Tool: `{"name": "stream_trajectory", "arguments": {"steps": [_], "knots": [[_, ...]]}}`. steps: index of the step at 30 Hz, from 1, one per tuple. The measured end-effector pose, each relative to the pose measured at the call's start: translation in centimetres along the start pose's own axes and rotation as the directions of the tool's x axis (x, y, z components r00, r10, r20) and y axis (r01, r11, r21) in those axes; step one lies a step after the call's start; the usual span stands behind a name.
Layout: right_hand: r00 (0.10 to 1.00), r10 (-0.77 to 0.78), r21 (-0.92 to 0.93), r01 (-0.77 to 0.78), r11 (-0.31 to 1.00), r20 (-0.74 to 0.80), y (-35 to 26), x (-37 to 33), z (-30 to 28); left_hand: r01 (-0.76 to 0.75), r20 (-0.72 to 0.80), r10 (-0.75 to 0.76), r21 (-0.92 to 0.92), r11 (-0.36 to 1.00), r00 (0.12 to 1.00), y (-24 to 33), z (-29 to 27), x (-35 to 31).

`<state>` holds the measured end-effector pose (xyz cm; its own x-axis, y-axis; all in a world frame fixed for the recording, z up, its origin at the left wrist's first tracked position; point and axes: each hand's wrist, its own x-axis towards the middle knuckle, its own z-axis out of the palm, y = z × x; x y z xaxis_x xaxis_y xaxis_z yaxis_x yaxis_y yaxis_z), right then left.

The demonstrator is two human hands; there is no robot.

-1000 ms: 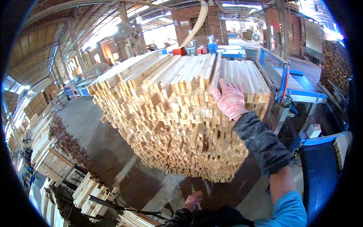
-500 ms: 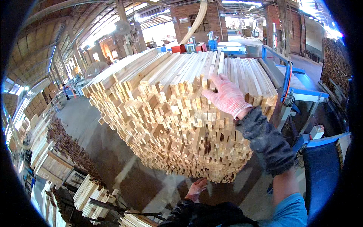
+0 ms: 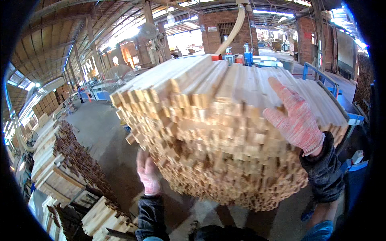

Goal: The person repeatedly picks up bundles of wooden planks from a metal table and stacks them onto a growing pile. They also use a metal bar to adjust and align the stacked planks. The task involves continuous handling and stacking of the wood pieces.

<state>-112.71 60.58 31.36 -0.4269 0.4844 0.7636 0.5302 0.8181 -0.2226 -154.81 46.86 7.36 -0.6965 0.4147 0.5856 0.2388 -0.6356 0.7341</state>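
A big stack of pale wooden strips fills the middle, its cut ends facing me in uneven rows. My right hand, in a pink-and-white knit glove, is at the stack's upper right front edge. Its index finger and thumb are spread apart, and nothing shows in it. At the stack's lower left side is my left hand, in a matching glove. Its fingers point upward, slightly blurred, with nothing visible in them; whether they touch the wood I cannot tell. Dark sleeve covers sit on both forearms.
More stacked wood stands along the left, with paler boards in front of it. Behind the main stack are blue machine parts and a large hose. A blue-framed machine stands at the right. A fan hangs at the back.
My left hand has risen from below the stack to its left side. My right hand keeps its spread pose near the top edge, farther right in view. The view has shifted and moved closer.
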Motion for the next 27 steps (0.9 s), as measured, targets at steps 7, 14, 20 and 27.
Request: {"name": "stream_trajectory", "arguments": {"steps": [7, 14, 20, 27], "knots": [[0.984, -0.078, -0.087, 0.093, 0.992, 0.160, -10.9, 10.4, 11.7, -0.120, -0.036, 0.125, 0.123, 0.985, 0.991, 0.1, -9.2, 24.7], [0.919, 0.169, -0.123, -0.133, 0.983, 0.356, -17.7, 17.5, 17.0, -0.159, 0.335, 0.138, 0.035, 0.987, 0.932, 3.0, -11.5, 36.0], [0.866, 0.228, 0.193, -0.342, 0.920, 0.445, -14.9, 18.7, 17.7, -0.383, 0.758, -0.065, 0.400, 0.833, 0.649, 4.7, -8.4, 46.4], [0.939, 0.129, -0.025, -0.128, 0.991, 0.318, -9.9, 21.0, 21.8, 0.223, 0.872, -0.298, 0.225, 0.948, 0.387, 5.9, -0.6, 44.6]]}}
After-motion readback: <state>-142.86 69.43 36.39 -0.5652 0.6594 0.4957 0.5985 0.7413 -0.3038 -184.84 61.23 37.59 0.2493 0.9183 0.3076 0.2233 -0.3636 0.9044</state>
